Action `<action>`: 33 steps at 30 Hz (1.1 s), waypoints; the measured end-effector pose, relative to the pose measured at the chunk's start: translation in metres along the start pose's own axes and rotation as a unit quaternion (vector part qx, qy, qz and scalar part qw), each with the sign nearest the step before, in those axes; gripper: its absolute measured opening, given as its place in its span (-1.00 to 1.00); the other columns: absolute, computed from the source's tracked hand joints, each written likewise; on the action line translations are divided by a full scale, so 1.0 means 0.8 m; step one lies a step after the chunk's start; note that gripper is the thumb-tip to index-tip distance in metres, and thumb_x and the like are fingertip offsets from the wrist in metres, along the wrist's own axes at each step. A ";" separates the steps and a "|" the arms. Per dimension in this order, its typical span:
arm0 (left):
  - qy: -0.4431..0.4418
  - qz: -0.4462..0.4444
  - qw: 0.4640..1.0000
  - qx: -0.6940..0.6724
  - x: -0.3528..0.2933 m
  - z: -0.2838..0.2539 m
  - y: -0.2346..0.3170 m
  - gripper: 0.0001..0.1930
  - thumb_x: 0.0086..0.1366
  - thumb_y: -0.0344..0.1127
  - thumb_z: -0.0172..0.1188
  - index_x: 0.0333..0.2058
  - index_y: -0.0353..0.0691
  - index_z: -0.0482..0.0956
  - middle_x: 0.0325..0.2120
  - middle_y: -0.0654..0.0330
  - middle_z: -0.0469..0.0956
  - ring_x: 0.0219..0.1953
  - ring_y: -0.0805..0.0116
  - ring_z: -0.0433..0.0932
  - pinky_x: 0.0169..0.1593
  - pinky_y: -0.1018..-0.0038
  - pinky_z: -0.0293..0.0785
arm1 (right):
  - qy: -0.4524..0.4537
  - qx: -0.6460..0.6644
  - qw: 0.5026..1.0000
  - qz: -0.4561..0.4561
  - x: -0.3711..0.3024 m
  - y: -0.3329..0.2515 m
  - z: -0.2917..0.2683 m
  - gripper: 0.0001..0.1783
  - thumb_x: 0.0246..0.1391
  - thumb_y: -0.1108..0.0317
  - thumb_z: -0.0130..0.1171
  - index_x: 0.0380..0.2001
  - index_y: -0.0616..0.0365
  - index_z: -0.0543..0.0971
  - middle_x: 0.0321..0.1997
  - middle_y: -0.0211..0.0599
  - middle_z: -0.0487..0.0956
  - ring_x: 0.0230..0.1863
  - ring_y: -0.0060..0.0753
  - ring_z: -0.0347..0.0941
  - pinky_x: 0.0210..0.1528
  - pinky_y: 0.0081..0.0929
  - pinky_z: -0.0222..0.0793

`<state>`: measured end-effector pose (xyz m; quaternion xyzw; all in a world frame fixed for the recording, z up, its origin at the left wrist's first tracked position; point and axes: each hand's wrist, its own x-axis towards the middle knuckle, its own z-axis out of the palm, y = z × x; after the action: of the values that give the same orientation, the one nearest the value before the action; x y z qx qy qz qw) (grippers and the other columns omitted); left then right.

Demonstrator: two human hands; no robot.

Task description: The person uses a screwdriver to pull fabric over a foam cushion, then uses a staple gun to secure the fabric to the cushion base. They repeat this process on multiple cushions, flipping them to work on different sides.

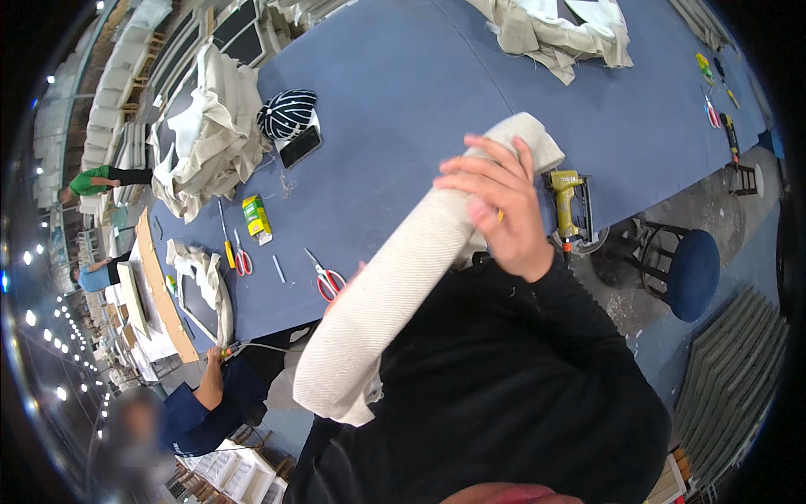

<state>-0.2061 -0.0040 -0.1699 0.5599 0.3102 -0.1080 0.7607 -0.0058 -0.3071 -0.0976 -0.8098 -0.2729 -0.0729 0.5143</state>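
Item: one long padded upholstery panel (407, 265), cream ribbed-weave cover, held aslant before the wearer's torso at the near edge of the blue worktable (378, 126). Right hand (508, 202): fingers extended and slightly spread, laid over the panel's upper end. Left hand (359, 270): mostly hidden behind the panel; grip cannot be told. Progress, by judgement: visible face covered; loose fabric at the lower end apparently unsecured. Condition: face smooth, sides softly rounded, lower edge ragged.

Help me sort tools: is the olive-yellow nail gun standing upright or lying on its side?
On its side: seen from above, the nail gun shows its broad profile against the table.
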 end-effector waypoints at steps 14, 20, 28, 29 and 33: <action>0.159 0.164 0.866 0.444 0.231 0.007 -0.071 0.19 0.29 0.21 0.51 0.60 -0.28 -0.02 0.51 -0.41 0.05 0.55 -0.39 0.04 0.53 -0.13 0.05 | -0.204 0.115 0.889 0.394 -0.033 0.335 -0.032 -0.13 0.60 -0.26 -0.17 0.68 0.07 0.07 0.74 -0.06 0.13 0.74 -0.16 0.00 0.73 -0.22 -0.12; 0.151 0.258 0.711 0.636 0.250 0.035 -0.070 -0.03 0.40 0.20 0.35 0.60 -0.07 0.12 0.57 -0.26 0.03 0.59 -0.33 -0.04 0.52 -0.28 -0.10 | 0.048 0.313 0.793 0.520 -0.164 0.302 -0.080 -0.14 0.60 -0.29 -0.24 0.57 0.24 0.31 0.55 0.08 0.44 0.63 -0.10 0.26 0.70 -0.20 0.04; 0.079 0.326 0.624 0.705 0.363 0.066 -0.043 -0.34 0.59 0.03 0.04 0.55 -0.03 0.28 0.59 -0.08 0.10 0.62 -0.16 0.00 0.55 -0.22 -0.16 | 0.090 0.222 0.779 0.580 -0.201 0.316 -0.033 0.04 0.50 -0.46 -0.14 0.43 0.42 0.44 0.38 0.10 0.60 0.44 -0.16 0.48 0.53 -0.36 0.22; 0.083 0.330 0.624 0.703 0.364 0.065 -0.042 -0.35 0.59 0.03 0.03 0.54 -0.04 0.30 0.59 -0.07 0.12 0.62 -0.15 0.01 0.55 -0.21 -0.16 | 0.085 0.207 0.788 0.574 -0.191 0.318 -0.030 0.03 0.51 -0.45 -0.14 0.41 0.44 0.45 0.36 0.09 0.62 0.42 -0.14 0.50 0.52 -0.36 0.23; 0.087 0.343 0.644 0.678 0.369 0.063 -0.045 -0.36 0.54 0.02 0.08 0.50 -0.05 0.38 0.58 -0.08 0.15 0.62 -0.17 0.01 0.55 -0.26 -0.18 | 0.020 0.063 0.837 0.544 -0.149 0.299 -0.032 -0.27 0.55 -0.29 -0.10 0.22 0.21 0.59 0.14 0.00 0.71 0.22 0.02 0.60 0.32 -0.21 0.40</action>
<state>0.0252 -0.0089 -0.3639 0.9923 0.0010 0.0298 0.1198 0.0220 -0.4500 -0.3229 -0.7917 0.2179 0.2196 0.5268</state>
